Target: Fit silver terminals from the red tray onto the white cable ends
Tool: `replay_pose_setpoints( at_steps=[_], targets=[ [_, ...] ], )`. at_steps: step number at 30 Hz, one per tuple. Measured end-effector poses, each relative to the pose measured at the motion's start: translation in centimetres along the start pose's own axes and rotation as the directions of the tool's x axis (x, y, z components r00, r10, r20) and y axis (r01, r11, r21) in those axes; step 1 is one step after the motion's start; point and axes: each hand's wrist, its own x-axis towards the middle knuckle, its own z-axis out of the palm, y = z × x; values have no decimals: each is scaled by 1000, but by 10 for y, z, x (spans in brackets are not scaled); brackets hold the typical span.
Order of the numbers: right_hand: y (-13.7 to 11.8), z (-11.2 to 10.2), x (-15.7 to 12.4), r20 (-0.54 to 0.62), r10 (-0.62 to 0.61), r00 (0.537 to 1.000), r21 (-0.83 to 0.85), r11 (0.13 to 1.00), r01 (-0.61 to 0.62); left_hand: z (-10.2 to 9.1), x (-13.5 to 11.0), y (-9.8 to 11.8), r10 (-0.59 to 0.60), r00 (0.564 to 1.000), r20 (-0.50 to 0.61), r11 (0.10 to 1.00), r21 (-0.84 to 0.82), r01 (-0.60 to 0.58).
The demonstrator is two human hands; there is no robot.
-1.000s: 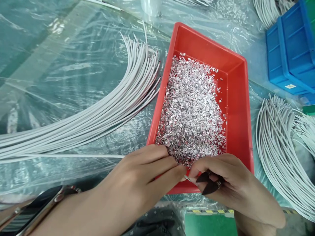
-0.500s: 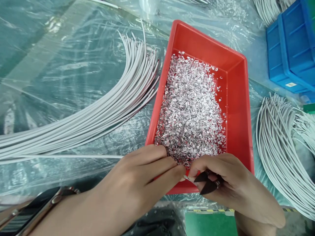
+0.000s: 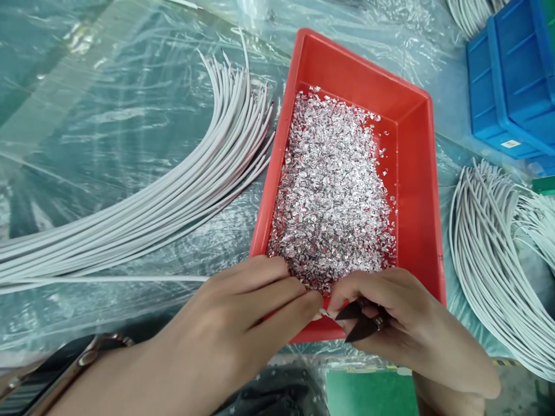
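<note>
My left hand is closed around a white cable that comes in from the left. The cable's tip shows just past the fingertips. My right hand grips small dark-bladed scissors, whose blades are spread and point left. Its thumb and forefinger pinch close to the cable tip, and what lies between them is partly hidden. Both hands are over the near end of a red plastic tray. Many small silvery foil scraps cover the tray's floor.
A thick bundle of white cables lies left of the tray on plastic sheeting. Another coiled bundle is at the right. Blue bins stand at the back right. A green surface shows below the table edge.
The view has shifted slightly, so tray and cables appear a little further left. Both hands keep nearly the same pose at the cable tip.
</note>
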Motion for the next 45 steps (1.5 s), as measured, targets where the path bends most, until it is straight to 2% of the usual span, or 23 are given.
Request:
replay_pose_setpoints(
  at_steps=[13,17,27,33,37,45],
  targets=[
    [0,1,-1,-22,21,1000,-9,1000,-22,0,-2,1,-14,1000,13,1000,-15,14],
    [0,1,-2,-20,33,999,1,999,-33,1,-3,0,18,1000,7,1000,-11,-18],
    [1,2,-2,-32,36,999,0,999,-36,2,0,1,-42,999,-24,999,-6,42],
    [0,1,-2,-72,48,996,74,996,-42,4,-4,0,-49,998,-51,999,-22,48],
    [0,4,-3,-171,84,982,114,991,-65,6,-6,0,-33,996,-84,999,-36,30],
    [3,5,0,-141,-25,990,62,997,34,5,-5,0,-58,996,-66,997,-58,54]
  ],
)
